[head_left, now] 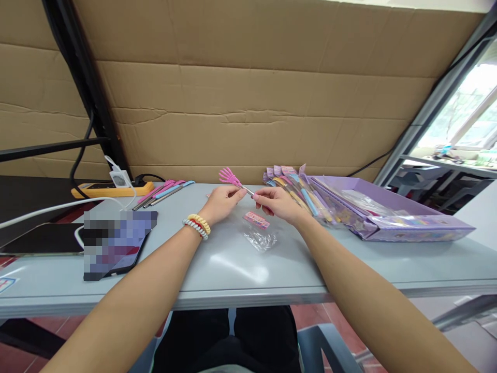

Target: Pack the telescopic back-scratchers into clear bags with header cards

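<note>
A back scratcher (230, 177) with a pink hand-shaped head and a thin metal shaft is held above the table, its head pointing up and left. My left hand (222, 204), with coiled bands at the wrist, is closed on the shaft just below the head. My right hand (278, 203) pinches the shaft's other end between thumb and fingers. Beneath them on the table (221, 259) lies a clear plastic wrapper (261, 240) with a pink printed header card (256, 220).
Several loose back scratchers (171, 192) lie at the back left. Several more, packaged (297, 192), lean against an open purple box (415, 229) on the right. A phone (130, 233), a dark tablet-like device (41, 238) and a yellow power strip (95, 191) occupy the left.
</note>
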`<state>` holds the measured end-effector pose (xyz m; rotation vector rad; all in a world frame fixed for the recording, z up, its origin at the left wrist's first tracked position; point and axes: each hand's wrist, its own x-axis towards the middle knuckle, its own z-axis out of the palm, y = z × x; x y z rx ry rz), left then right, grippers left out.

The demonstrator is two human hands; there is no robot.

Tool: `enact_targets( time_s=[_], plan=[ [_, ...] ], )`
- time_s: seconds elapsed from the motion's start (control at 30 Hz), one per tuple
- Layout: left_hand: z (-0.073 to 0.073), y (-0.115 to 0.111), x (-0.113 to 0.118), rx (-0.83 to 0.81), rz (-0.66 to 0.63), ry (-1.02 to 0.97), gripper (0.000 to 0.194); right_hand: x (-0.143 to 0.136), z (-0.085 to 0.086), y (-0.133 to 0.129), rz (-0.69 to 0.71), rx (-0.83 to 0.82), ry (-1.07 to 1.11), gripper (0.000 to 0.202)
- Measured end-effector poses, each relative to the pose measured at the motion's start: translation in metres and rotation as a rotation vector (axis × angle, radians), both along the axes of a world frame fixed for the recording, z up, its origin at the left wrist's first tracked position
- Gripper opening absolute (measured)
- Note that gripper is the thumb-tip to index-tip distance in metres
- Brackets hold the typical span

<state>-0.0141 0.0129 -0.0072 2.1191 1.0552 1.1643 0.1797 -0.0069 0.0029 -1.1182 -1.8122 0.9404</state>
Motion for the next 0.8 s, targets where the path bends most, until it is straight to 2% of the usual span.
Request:
enact_targets(
  time_s=[0.23,0.37,0.57,0.8],
  plan=[
    [0.0047,-0.0104,0.0032,-0.024,-0.088,0.116,0.039,0.0002,-0.0026,0.0049,-0.039,0.026,0.158,0.03],
    [0.0036,-0.0097,0.0033,-0.025,-0.092,0.151,0.041,0.002,-0.0032,0.006,-0.037,0.031,0.168,0.03],
    [0.0032,-0.009,0.002,-0.035,-0.099,0.163,0.043,0.0013,0.0025,0.0006,-0.027,0.086,0.19,0.035],
    [0.0027,-0.0087,0.0017,-0.069,-0.119,0.139,0.044,0.0032,0.0005,0.0048,-0.081,0.111,0.334,0.037]
  ],
)
